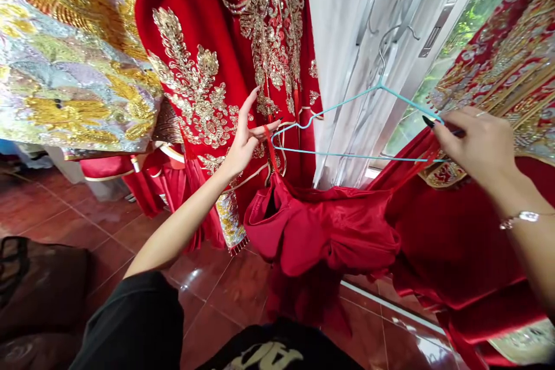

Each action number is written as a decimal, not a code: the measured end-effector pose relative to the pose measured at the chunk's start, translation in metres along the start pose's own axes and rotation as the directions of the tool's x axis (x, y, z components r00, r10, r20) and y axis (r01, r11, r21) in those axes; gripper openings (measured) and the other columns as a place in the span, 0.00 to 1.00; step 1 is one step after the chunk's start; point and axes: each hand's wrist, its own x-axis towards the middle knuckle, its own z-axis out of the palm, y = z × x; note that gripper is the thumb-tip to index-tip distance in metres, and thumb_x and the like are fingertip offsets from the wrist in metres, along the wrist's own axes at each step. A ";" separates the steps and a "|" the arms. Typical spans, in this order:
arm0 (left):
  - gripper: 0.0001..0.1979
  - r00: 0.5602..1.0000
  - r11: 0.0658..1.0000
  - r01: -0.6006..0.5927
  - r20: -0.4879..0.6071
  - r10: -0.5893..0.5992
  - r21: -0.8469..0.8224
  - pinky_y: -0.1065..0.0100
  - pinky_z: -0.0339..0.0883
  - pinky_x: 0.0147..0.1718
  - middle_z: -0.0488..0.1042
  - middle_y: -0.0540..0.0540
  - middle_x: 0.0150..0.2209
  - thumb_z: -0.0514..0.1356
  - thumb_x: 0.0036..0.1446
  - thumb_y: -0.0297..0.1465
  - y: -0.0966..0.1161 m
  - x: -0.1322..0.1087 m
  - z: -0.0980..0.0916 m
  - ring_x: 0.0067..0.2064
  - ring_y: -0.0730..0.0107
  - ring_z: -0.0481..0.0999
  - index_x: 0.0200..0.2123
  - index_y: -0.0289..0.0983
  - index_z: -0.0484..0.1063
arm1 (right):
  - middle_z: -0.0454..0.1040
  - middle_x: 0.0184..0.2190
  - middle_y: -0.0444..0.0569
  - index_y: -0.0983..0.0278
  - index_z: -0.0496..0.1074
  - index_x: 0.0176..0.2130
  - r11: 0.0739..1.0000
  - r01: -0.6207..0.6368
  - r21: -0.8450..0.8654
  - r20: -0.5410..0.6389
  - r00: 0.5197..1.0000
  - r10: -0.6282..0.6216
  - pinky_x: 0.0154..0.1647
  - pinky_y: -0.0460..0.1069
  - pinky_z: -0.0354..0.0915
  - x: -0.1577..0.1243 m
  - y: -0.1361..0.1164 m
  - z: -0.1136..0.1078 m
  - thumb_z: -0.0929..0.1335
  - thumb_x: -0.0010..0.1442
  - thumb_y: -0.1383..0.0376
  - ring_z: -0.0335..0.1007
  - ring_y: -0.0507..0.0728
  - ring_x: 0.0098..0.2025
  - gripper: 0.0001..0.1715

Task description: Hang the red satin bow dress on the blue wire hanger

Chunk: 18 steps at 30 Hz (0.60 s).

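Note:
A red garment (338,225) with thin straps hangs from a light-blue wire hanger (347,154), its top edge sagging below the bottom bar. My left hand (243,144) is at the hanger's left end, one finger pointing up and a red strap (267,137) caught at its other fingers. At the opposite end, my right hand (474,139) closes round the hanger's corner, thumb and fingers pinched, with the other strap (416,172) just below. The hanger's metal hook (382,49) points up and appears free of any rail. The right fingertips are partly hidden.
Behind my left hand hangs a red jacket (225,69) with gold embroidery. A gold-and-silver embroidered garment (78,69) hangs farther left, and another beaded one (511,63) at right. A white door frame (416,40) stands behind the hanger. A dark bag (39,283) lies on the tiled floor (203,324).

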 end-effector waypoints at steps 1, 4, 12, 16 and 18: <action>0.43 1.000 1.000 0.008 -0.004 -0.008 0.014 0.45 0.69 0.58 0.34 0.41 0.76 0.54 0.61 0.36 -0.002 0.002 0.001 0.67 0.45 0.67 0.73 0.49 0.33 | 0.74 0.30 0.54 0.66 0.77 0.36 1.000 -0.013 0.007 0.012 1.000 0.013 0.30 0.50 0.56 0.000 -0.001 0.000 0.58 0.64 0.55 0.68 0.58 0.32 0.24; 0.43 0.999 0.997 0.042 -0.026 -0.041 0.063 0.46 0.71 0.56 0.43 0.36 0.75 0.55 0.61 0.37 -0.003 0.006 0.003 0.66 0.43 0.68 0.73 0.48 0.34 | 0.76 0.33 0.55 0.65 0.76 0.36 0.997 -0.064 0.037 0.060 0.996 0.061 0.33 0.50 0.58 0.001 -0.006 0.000 0.60 0.64 0.58 0.70 0.58 0.34 0.19; 0.42 0.996 0.991 -0.021 0.084 0.010 0.132 0.57 0.75 0.49 0.40 0.29 0.74 0.53 0.60 0.36 0.003 0.049 0.012 0.56 0.52 0.79 0.73 0.40 0.38 | 0.75 0.33 0.56 0.64 0.75 0.35 0.980 -0.158 0.119 0.156 0.978 0.139 0.38 0.50 0.59 0.005 -0.017 -0.006 0.63 0.62 0.63 0.68 0.58 0.34 0.13; 0.38 0.993 0.990 -0.060 0.107 0.047 0.127 0.59 0.75 0.48 0.47 0.28 0.73 0.53 0.63 0.36 0.013 0.070 0.026 0.50 0.58 0.82 0.72 0.37 0.43 | 0.75 0.34 0.56 0.64 0.75 0.34 0.974 -0.172 0.149 0.155 0.977 0.148 0.37 0.50 0.58 0.002 -0.018 -0.007 0.63 0.62 0.62 0.67 0.57 0.35 0.13; 0.32 0.994 0.982 -0.041 0.103 0.023 0.183 0.58 0.75 0.49 0.55 0.31 0.70 0.52 0.67 0.38 0.016 0.079 0.030 0.49 0.58 0.82 0.71 0.37 0.49 | 0.75 0.33 0.56 0.64 0.74 0.34 0.973 -0.168 0.157 0.138 0.980 0.147 0.37 0.51 0.57 0.000 -0.019 -0.007 0.62 0.62 0.62 0.66 0.57 0.34 0.13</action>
